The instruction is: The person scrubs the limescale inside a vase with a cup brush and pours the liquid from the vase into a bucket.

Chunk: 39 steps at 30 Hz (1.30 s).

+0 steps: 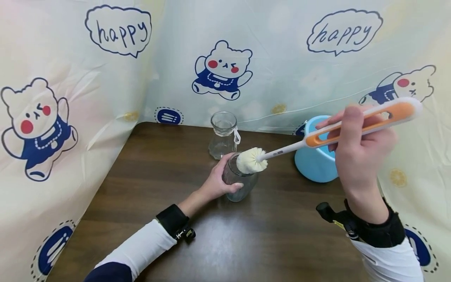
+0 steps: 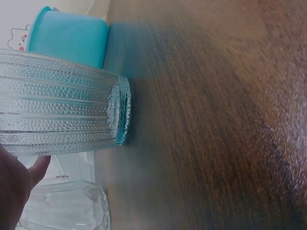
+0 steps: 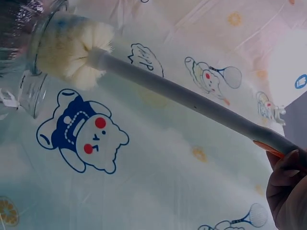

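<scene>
My left hand point(image 1: 218, 181) grips a clear ribbed glass jar point(image 1: 243, 185) round its side, just above the wooden table. In the left wrist view the jar point(image 2: 62, 103) shows a textured, ribbed wall. A bottle brush point(image 1: 287, 149) with an orange and white handle is held in my right hand point(image 1: 364, 147), its fingers curled round the handle. The brush's cream bristle head point(image 1: 251, 160) sits at the jar's mouth, partly inside it. From the right wrist view, the bristles point(image 3: 79, 50) bulge out past the glass rim.
Behind the held jar stands a second glass jar point(image 1: 223, 133) with a white ribbon at its neck. A light blue bucket point(image 1: 315, 164) is on the right of the wooden table point(image 1: 158, 168). Printed cloth point(image 1: 282, 70) hangs around the back and sides.
</scene>
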Motion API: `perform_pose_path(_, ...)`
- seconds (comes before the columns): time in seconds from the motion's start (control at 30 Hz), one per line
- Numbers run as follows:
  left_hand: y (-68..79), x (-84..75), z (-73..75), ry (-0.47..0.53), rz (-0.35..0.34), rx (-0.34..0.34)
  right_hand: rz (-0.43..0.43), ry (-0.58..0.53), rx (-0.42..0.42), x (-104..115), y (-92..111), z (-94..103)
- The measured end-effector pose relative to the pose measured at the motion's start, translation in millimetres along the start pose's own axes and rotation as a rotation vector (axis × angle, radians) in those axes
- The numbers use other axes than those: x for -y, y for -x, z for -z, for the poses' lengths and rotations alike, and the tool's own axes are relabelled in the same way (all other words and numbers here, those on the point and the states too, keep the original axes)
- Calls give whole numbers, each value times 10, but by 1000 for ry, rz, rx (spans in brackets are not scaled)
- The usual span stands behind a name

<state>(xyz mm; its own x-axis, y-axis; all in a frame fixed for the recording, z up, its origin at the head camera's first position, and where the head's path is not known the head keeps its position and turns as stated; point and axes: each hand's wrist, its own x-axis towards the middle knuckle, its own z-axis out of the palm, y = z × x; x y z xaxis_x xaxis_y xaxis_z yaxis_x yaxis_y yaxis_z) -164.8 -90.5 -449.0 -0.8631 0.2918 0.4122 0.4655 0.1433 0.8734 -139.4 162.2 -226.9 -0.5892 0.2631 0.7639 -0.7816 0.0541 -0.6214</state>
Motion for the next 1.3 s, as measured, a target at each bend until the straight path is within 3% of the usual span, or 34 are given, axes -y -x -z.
perform_pose_path(0.2,-6,379,-53,-9,-7,8,-7,87,-97,5,-55,286)
perform_pose_path(0.33,17,439,-20,6,-23,5,-32,68,-132,7,-81,438)
perform_pose_path(0.43,33,447,-7,11,-24,6,-82,179,-91,1,-48,525)
perform_pose_path(0.53,29,441,-11,7,-20,12,-163,404,36,-26,5,611)
perform_pose_path(0.63,22,437,-23,7,-13,13,-209,533,230,-152,57,700)
perform_pose_path(0.87,20,454,-41,7,-14,5,-177,751,586,-638,174,828)
perform_pose_path(1.07,28,446,-45,-4,-15,6,-233,881,795,-1007,360,883)
perform_pose_path(1.3,34,453,-45,-2,-22,2,-479,924,959,-1394,476,915)
